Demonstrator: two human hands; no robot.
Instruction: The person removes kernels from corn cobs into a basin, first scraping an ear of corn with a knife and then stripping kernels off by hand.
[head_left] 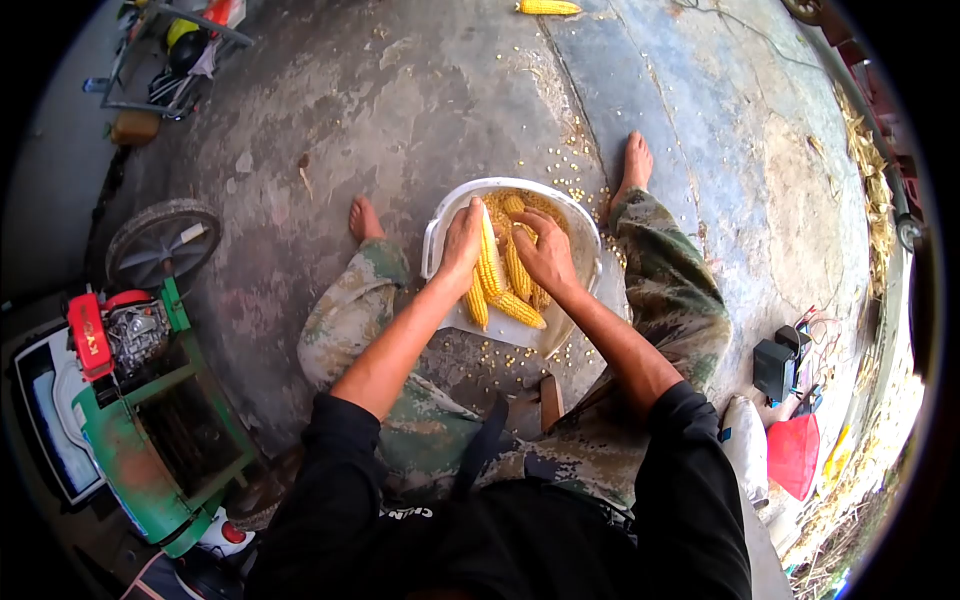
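A white plastic tub stands on the floor between my feet, holding loose kernels and several yellow corn cobs. My left hand is at the tub's left side, its fingers along a long corn cob that stands tilted against the palm. Over the right half of the tub is my right hand, fingers apart and slightly bent, at the side of another corn cob. Whether its fingertips press on that cob is hard to see. Lower in the tub, a third cob lies slanted near the front rim.
Loose kernels are scattered on the concrete floor around the tub. One cob lies far ahead. A green machine with a red engine and a wheel stands at left. At right are a black box and a red bag.
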